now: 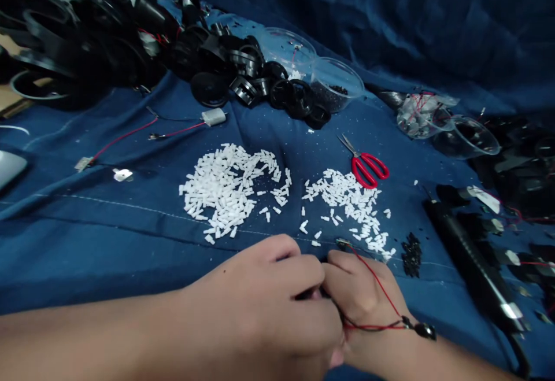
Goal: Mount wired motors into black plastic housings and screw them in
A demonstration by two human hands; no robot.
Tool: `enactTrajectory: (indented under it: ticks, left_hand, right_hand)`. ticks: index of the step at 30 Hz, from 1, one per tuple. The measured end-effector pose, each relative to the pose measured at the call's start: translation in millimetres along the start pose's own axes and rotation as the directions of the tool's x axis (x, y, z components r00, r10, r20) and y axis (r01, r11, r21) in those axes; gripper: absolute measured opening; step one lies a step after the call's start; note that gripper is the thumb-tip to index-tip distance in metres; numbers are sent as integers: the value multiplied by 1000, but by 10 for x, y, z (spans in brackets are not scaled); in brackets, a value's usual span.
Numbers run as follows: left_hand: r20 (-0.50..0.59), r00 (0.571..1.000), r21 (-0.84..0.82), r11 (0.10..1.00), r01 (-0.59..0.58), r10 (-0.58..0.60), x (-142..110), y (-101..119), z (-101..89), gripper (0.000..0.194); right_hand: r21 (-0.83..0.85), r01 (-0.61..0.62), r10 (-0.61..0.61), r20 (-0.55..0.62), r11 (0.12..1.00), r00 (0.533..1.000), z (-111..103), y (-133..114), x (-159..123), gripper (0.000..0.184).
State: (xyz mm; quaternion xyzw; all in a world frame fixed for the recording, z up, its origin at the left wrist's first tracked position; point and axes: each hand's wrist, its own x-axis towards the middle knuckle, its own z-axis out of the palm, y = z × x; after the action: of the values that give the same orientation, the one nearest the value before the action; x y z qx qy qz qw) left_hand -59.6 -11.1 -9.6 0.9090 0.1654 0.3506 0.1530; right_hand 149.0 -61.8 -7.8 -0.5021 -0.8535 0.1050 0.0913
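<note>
I cannot quite tell what the left hand (260,294) and right hand (364,297) grip at a thin red wire (377,285); heaps of small white plastic pieces (228,187) remain.

Both bare forearms enter at the lower frame edge, the left arm (87,332) nearly level and the right arm (451,361) angled from the lower right, with the left hand (260,294) and right hand (364,306) curled inward, meeting at centre, grip obscured.
</note>
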Motion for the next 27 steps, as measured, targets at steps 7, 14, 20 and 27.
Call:
enactTrajectory:
  ticks: [7,14,20,27]
  left_hand:
    - [37,992,-77,990,-117,120,2,-86,-115,22]
    - [-101,932,62,938,-342,347,94,-162,-146,20]
    - [-207,976,-63,994,-89,74,152,-66,-201,33]
    - [-27,999,-67,997,34,-36,203,-42,-159,8]
  right_hand:
    - [-17,23,-24,-88,1000,996,66,-21,-24,14]
    - [112,63,-39,-204,992,978,208,134,-30,16]
    - [903,-87,400,-99,421,911,-21,75,105,54]
    - [955,-81,434,-53,284,899,-13,-3,259,62]
